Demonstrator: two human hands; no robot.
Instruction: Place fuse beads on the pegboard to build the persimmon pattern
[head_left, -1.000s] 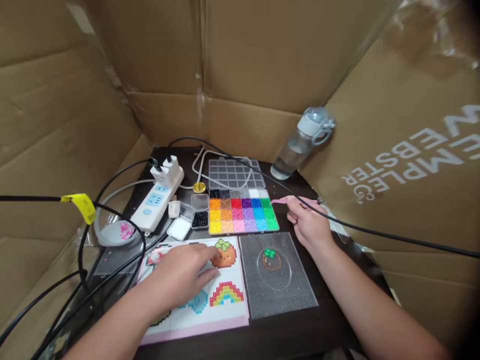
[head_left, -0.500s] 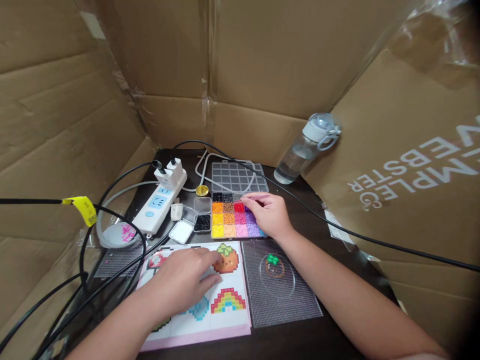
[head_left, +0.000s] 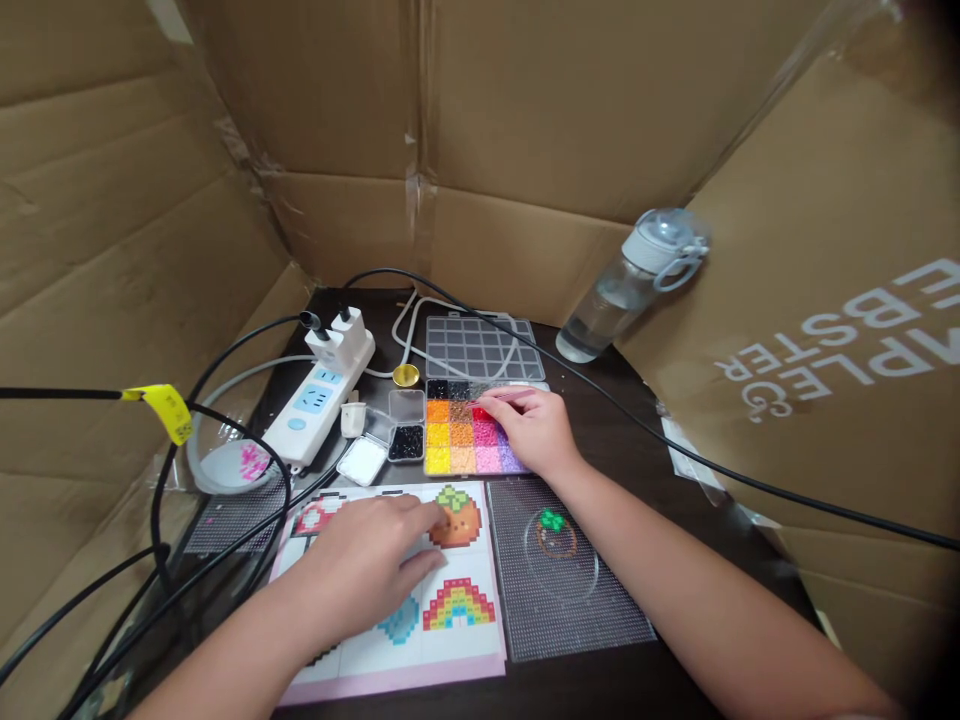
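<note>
Head view: worktop (head_left: 390, 312), bead tray (head_left: 450, 474) as landmark.
Just changed: my right hand (head_left: 541, 432) swung in from the tray's right edge a second ago; since half a second ago, the tip shifted a bit left too, now at the brown beads (head_left: 460, 411).
Meaning: looks like colour work is at brown now; bead piece looks the same as before.
Right fingers: pinched on pink tweezers (head_left: 510, 396), over the tray; can't tell if a bead is in the tip.
Left fingers: loosely spread, nothing seen in them; left hand (head_left: 367, 550) rests on pattern sheet (head_left: 457, 655), nearer me than the tray and to its left, fingertips by the orange fruit print (head_left: 455, 522).
Bead piece: green top (head_left: 553, 520) over brownish outline, on pegboard (head_left: 540, 635), nearer me than the tray's right half; forearm covers part of the board.
Carton writing: cardboard wall (head_left: 795, 250), right of the tray, white capitals upside down, roughly "EBSTER" and "PLE &", cut off by frame edge.
Yellow tag: cable label (head_left: 161, 412), far left of the tray, print too small to read.
Rainbow print: rainbow (head_left: 459, 604), nearer me than the tray, marks in squares unreadable.
</note>
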